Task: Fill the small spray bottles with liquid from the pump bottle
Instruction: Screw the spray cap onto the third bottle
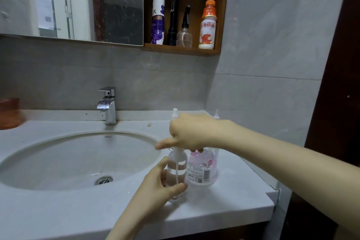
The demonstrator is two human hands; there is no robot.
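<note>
My left hand [155,183] is clamped round the small spray bottle [176,176], thumb across the near face and fingers wrapped round the far left side. The bottle stands upright on the counter [224,206], just inside my palm. My right hand [191,132] arches over it from above. Its fingers are curled down onto the top of the pump bottle [202,169], which stands touching or nearly touching the small bottle on my thumb's right. One digit sticks out flat to the left, above my left fingertips. My palm hides the pump head, so I cannot tell exactly how the spout sits in the small bottle's neck.

I judge this to be the pumping step, with the small bottle part filled, though the liquid is clear and its level is hard to read. To do it well I want the neck held directly under the spout. My left grip should be firm enough that the light bottle does not tip when the pump bottle rocks. I want to press straight down with the right fingers, not at a slant, in slow full strokes so the stream does not overshoot the narrow opening. I watch the level between my left thumb and fingers and stop short of the shoulder.

Another spray bottle [175,114] stands beyond my right knuckles, with the sink basin [58,161] off my left fingers.
</note>
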